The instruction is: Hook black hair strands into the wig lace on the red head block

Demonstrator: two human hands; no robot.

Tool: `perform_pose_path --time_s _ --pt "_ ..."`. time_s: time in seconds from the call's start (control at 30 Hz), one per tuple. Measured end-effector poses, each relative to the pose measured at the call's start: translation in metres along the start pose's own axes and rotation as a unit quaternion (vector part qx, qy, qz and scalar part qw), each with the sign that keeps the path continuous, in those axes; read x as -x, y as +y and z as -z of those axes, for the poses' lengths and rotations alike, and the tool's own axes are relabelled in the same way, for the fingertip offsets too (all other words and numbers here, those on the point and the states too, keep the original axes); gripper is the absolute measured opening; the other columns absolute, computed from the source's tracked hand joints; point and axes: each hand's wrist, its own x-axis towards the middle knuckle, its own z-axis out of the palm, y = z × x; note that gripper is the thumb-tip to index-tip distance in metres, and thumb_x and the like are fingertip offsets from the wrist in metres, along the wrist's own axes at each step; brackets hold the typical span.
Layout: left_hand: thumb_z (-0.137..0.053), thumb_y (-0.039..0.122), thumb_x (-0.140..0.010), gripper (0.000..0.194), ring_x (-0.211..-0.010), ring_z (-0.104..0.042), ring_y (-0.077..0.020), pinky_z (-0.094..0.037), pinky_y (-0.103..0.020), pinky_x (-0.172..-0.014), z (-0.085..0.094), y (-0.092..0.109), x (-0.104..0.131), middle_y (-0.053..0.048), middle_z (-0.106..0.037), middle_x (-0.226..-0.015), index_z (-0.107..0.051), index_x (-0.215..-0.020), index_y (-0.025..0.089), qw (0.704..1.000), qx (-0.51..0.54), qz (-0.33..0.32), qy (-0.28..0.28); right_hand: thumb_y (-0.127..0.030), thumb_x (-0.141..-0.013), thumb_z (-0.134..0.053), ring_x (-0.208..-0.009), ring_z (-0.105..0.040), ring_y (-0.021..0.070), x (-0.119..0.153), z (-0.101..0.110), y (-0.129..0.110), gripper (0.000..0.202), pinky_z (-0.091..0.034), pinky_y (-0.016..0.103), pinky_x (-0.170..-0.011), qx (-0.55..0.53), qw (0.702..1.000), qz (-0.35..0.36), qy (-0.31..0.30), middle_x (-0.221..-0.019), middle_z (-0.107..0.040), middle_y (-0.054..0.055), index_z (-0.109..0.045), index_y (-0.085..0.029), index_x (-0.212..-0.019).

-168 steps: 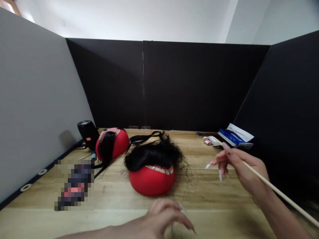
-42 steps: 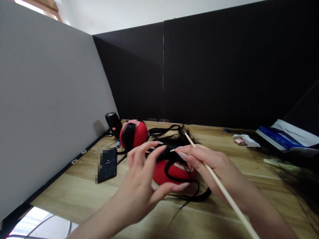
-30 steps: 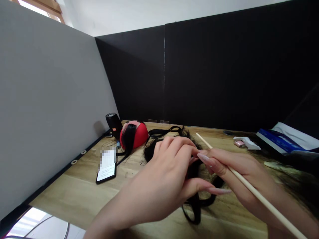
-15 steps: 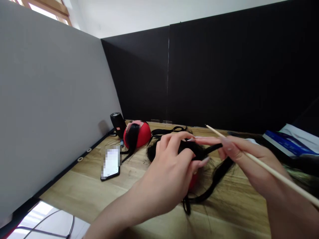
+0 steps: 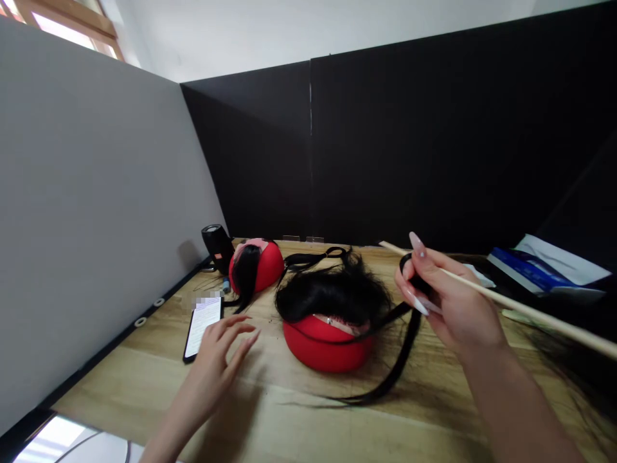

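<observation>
My right hand (image 5: 453, 299) is closed around a long, thin wooden stick (image 5: 520, 307) and a looped lock of black hair (image 5: 418, 281). The lock's loose end (image 5: 400, 366) hangs and curves down onto the table. To the left of it sits a red dome-shaped block (image 5: 328, 347), with a black hairpiece (image 5: 332, 292) on top. A strip of pale pinkish base shows at the hairpiece's front edge. My left hand (image 5: 222, 354) holds nothing, its fingers apart, between the block and a lit phone (image 5: 205, 325).
Behind the phone are a second red block (image 5: 270, 267) with hair on it and a black cylindrical speaker (image 5: 218, 249). A tied hair bundle (image 5: 313, 258) lies at the back. Blue-and-white packaging (image 5: 525, 270) is at right. Black and grey panels enclose the wooden table (image 5: 144, 379).
My left hand has let go of the hairpiece and moved left and down towards the phone, uncovering the red block. My right hand has drawn slightly away, still gripping the stick and hair.
</observation>
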Motion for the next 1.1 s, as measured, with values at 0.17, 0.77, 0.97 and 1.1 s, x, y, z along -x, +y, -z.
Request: perform_pose_path --time_s 0.17,0.77,0.97,1.1 --pt "-0.042 0.057 -0.092 0.041 -0.113 -0.058 -0.0263 -0.050 -0.043 -0.097 -0.012 -0.017 0.010 -0.006 -0.064 -0.117 -0.068 -0.103 0.026 1.000 0.002 0.022 0.022 -0.053 -0.089 -0.058 -0.051 -0.057 0.0136 0.004 -0.004 -0.002 0.041 -0.044 0.024 -0.046 0.043 0.992 -0.028 -0.113 -0.064 -0.066 0.004 -0.060 -0.019 -0.067" --pt "-0.044 0.072 -0.081 0.081 -0.137 -0.033 -0.0406 -0.010 -0.059 -0.115 -0.026 -0.063 0.005 -0.024 -0.041 -0.146 -0.057 -0.129 0.009 0.898 -0.381 0.210 0.064 -0.052 -0.087 -0.061 -0.097 -0.067 0.0263 0.000 0.000 0.007 0.037 -0.046 0.035 -0.088 0.146 0.988 0.044 -0.025 -0.093 -0.075 0.005 -0.064 -0.021 -0.066" --pt "-0.056 0.055 -0.086 0.052 -0.136 -0.035 -0.0376 -0.019 -0.059 -0.113 -0.028 -0.057 0.029 -0.019 -0.043 -0.143 -0.063 -0.123 0.019 0.913 -0.350 0.197 0.077 -0.051 -0.084 -0.064 -0.091 -0.069 0.0245 -0.001 0.003 0.011 0.034 -0.049 0.034 -0.087 0.143 0.988 0.063 -0.016 -0.094 -0.076 0.004 -0.067 -0.023 -0.066" --pt "-0.060 0.047 -0.086 0.039 -0.135 -0.036 -0.0343 -0.019 -0.057 -0.114 -0.032 -0.052 0.036 -0.015 -0.044 -0.140 -0.067 -0.117 0.024 0.915 -0.347 0.187 0.091 -0.055 -0.084 -0.062 -0.089 -0.069 0.0247 -0.002 0.005 0.013 0.035 -0.051 0.035 -0.086 0.165 0.984 0.065 -0.009 -0.089 -0.076 0.003 -0.068 -0.024 -0.070"
